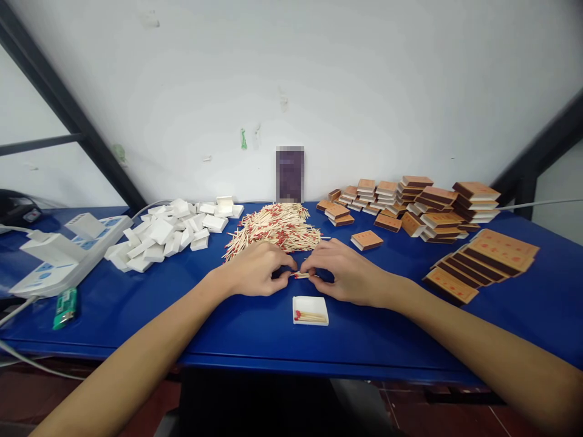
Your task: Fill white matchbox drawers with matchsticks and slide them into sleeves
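Observation:
Between my two hands lies a small bunch of matches (301, 275), red heads to the left. My left hand (259, 267) has its fingers curled closed at the head end of the bunch. At the other end, the fingers of my right hand (346, 272) pinch the sticks. Just below my hands, a white matchbox tray (320, 303) holds several matches along its near side, heads to the left. A large heap of loose matches (280, 224) rises right behind my hands.
White empty trays (168, 233) are piled at the left, beside a power strip (82, 249) and a green lighter (66, 308). Orange-brown matchbox covers (437, 215) stand stacked at the right, more leaning in a row (496, 252). A blurred dark rectangle (290, 175) is against the wall.

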A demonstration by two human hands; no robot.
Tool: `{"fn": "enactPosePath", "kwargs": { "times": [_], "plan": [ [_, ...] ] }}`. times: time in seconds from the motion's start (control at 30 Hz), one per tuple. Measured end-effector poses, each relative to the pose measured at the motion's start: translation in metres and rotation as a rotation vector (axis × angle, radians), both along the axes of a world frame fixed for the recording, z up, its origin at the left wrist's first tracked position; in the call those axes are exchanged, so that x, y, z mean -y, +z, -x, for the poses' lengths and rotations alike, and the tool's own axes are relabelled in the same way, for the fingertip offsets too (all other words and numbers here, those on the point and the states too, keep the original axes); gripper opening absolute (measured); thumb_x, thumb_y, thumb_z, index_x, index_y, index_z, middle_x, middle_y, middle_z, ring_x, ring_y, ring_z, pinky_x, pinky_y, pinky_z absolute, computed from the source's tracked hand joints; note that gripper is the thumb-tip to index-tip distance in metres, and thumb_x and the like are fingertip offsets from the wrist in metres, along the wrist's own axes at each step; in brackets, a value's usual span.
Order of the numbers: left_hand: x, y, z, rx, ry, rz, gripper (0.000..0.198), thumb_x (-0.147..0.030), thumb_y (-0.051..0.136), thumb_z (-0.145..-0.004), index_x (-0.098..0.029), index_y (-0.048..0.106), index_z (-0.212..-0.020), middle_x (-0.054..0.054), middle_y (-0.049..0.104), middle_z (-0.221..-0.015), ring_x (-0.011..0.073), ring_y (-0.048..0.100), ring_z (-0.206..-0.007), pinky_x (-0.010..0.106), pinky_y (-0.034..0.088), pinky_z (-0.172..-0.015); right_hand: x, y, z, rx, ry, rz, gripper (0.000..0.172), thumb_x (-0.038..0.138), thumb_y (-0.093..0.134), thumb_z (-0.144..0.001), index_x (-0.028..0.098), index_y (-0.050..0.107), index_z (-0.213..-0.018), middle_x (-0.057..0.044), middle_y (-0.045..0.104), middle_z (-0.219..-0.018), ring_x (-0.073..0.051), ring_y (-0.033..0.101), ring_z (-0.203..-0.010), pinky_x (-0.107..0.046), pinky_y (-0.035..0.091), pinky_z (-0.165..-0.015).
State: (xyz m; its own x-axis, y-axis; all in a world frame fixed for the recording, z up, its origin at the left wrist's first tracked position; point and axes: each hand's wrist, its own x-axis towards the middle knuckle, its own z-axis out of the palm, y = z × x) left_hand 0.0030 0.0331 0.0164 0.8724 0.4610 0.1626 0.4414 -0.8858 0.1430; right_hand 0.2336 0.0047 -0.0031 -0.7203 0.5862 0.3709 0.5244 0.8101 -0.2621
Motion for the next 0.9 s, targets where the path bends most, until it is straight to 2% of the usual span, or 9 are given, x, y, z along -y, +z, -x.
{"fn": "enactPosePath", "kwargs": {
  "times": [0.23,0.4,0.57,0.9],
  "plan": [
    [0.0004,0.0022,0.0004,-0.008,0.026,0.017,0.018,-0.018,0.058,-0.082,-0.019,0.072,-0.093,0.002,0.069,-0.076,0.0151,0.061,-0.070,0.026,0.043,-0.068,0.0039,0.0061,0.0002,0.038,-0.093,-0.034,0.008,0.019,0.059,-0.086,0.019,0.066,-0.089,-0.004,0.066,-0.086,-0.020,0.056,-0.083,-0.035,0.037,-0.077],
    [-0.0031,-0.0012,0.0002,-0.003,0.019,0.015,0.019,-0.016,0.056,-0.085,-0.019,0.073,-0.094,0.003,0.071,-0.082,0.0155,0.064,-0.075,0.026,0.044,-0.073,0.0030,0.0050,0.0009,0.059,-0.101,-0.023,0.010,0.018,0.058,-0.087,0.020,0.067,-0.082,-0.004,0.066,-0.082,-0.020,0.057,-0.082,-0.034,0.038,-0.076],
    [-0.0044,-0.0021,0.0002,-0.010,0.024,0.010,0.018,-0.016,0.054,-0.087,-0.020,0.071,-0.093,0.002,0.071,-0.083,0.0155,0.063,-0.076,0.026,0.043,-0.072,0.0023,0.0042,0.0014,0.073,-0.107,-0.011,0.009,0.018,0.058,-0.087,0.019,0.066,-0.083,-0.004,0.066,-0.084,-0.020,0.056,-0.082,-0.034,0.037,-0.076],
    [-0.0005,0.0011,0.0003,-0.010,0.008,0.029,0.032,-0.009,0.051,-0.076,-0.020,0.072,-0.098,0.001,0.066,-0.075,0.0144,0.058,-0.068,0.025,0.042,-0.067,0.0009,0.0020,0.0006,0.073,-0.069,0.001,0.012,0.018,0.055,-0.090,0.019,0.067,-0.086,-0.004,0.065,-0.085,-0.019,0.057,-0.081,-0.033,0.036,-0.075]
  ]
}}
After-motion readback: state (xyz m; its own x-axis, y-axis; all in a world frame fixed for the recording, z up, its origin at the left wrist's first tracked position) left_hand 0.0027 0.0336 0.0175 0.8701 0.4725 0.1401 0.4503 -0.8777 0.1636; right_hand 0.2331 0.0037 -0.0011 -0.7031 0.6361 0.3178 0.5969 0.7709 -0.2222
